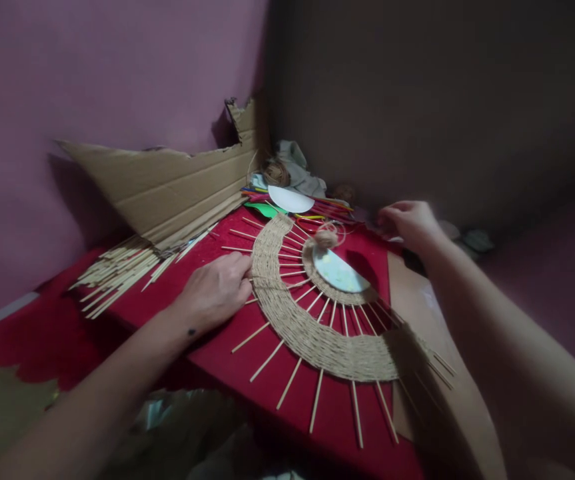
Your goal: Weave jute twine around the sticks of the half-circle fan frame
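Note:
A half-ring woven piece lies on the red cloth, with a wide twine band (280, 310) and thin wooden sticks (316, 400) fanning out from a pale half-disc (340, 272). My left hand (217, 287) is closed on the band's left outer edge, around the sticks there. Raised beyond the right side of the piece, my right hand (410, 220) is closed in a pinch. Whatever its fingertips hold is too small and dim to make out. A small bundle of twine (325, 239) rests at the top of the half-disc.
A torn cardboard sheet (177, 187) leans against the wall at left, above a pile of loose sticks (122, 267). Behind the piece are a ball of twine (276, 173), a white half-disc (291, 199) and coloured items. Brown cardboard (414, 280) lies at right.

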{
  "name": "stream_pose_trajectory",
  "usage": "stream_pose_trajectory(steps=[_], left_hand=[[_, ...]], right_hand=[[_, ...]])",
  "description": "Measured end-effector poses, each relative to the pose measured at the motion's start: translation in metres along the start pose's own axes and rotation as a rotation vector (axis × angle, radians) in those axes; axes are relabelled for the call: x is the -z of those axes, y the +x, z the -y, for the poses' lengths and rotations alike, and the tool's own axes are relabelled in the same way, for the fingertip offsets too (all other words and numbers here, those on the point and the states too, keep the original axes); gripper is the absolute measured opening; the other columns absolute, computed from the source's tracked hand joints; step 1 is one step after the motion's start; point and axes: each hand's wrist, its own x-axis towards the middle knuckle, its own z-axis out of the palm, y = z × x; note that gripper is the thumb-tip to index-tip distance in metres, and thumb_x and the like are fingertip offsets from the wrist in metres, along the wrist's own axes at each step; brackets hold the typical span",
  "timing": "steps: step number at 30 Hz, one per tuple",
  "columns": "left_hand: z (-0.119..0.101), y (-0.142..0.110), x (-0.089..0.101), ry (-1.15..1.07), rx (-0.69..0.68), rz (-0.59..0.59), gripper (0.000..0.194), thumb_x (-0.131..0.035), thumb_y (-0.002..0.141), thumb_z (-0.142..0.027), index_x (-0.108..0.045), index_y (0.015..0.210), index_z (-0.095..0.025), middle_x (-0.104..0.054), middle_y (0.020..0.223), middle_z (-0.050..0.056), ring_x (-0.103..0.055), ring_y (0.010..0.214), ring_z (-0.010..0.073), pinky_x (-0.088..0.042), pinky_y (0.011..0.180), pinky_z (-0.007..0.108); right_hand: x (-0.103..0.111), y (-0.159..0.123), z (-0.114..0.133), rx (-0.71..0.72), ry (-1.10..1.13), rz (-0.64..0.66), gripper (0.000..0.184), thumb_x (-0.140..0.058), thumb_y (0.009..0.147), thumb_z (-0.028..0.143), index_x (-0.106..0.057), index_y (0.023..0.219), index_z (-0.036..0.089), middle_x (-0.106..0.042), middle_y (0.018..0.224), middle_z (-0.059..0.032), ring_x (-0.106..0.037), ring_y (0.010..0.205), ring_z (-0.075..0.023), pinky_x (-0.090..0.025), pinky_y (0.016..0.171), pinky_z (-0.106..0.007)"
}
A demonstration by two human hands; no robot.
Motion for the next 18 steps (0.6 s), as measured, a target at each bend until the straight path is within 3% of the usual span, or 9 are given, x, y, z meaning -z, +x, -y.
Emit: stream_pose_trajectory(steps=[3, 6, 10, 15, 18], left_hand=[[0.0, 0.0, 0.0, 0.005, 0.006, 0.01, 0.012, -0.038, 0.08, -0.023, -0.048, 0.076, -0.02, -0.059, 0.083, 0.005, -0.054, 0.072, 0.0193, -0.037, 0.06, 0.03], [-0.001, 0.0, 0.0, 0.034, 0.015, 0.016, 0.012, -0.038, 0.081, -0.023, -0.049, 0.077, -0.02, -0.059, 0.083, 0.005, -0.055, 0.073, 0.0198, -0.037, 0.061, 0.031], [-0.002, 0.0, 0.0, 0.065, 0.016, 0.024, 0.011, -0.039, 0.081, -0.022, -0.049, 0.08, -0.019, -0.061, 0.088, 0.006, -0.057, 0.077, 0.0202, -0.04, 0.065, 0.031], [-0.001, -0.001, -0.001, 0.083, 0.042, 0.031, 0.013, -0.041, 0.079, -0.02, -0.051, 0.087, -0.018, -0.062, 0.093, 0.008, -0.059, 0.083, 0.0229, -0.042, 0.066, 0.033], [-0.001, -0.002, 0.0, 0.081, 0.045, 0.032, 0.012, -0.041, 0.078, -0.02, -0.05, 0.085, -0.018, -0.062, 0.091, 0.008, -0.058, 0.082, 0.023, -0.041, 0.066, 0.033]], right_hand=[[-0.023, -0.015, 0.003, 0.037, 0.056, 0.142, 0.017, -0.052, 0.08, 0.014, -0.066, 0.089, 0.008, -0.066, 0.068, -0.0074, -0.06, 0.053, -0.013, -0.048, 0.053, -0.028], [-0.046, -0.034, 0.012, 0.323, -0.046, 0.247, 0.028, -0.061, 0.079, 0.024, -0.064, 0.104, 0.012, -0.068, 0.088, -0.0096, -0.063, 0.076, -0.0183, -0.05, 0.068, -0.033], [-0.073, -0.067, 0.037, 0.642, -0.089, 0.324, 0.046, -0.058, 0.084, 0.033, -0.052, 0.126, 0.015, -0.058, 0.119, -0.0145, -0.055, 0.106, -0.0219, -0.045, 0.088, -0.038], [-0.097, -0.112, 0.064, 0.868, -0.153, 0.655, 0.046, -0.059, 0.084, 0.031, -0.051, 0.127, 0.017, -0.061, 0.112, -0.0121, -0.053, 0.103, -0.0219, -0.042, 0.089, -0.037], [-0.103, -0.126, 0.067, 0.903, -0.176, 0.667, 0.035, -0.057, 0.08, 0.019, -0.056, 0.115, 0.014, -0.061, 0.104, -0.011, -0.054, 0.096, -0.0206, -0.042, 0.085, -0.035]])
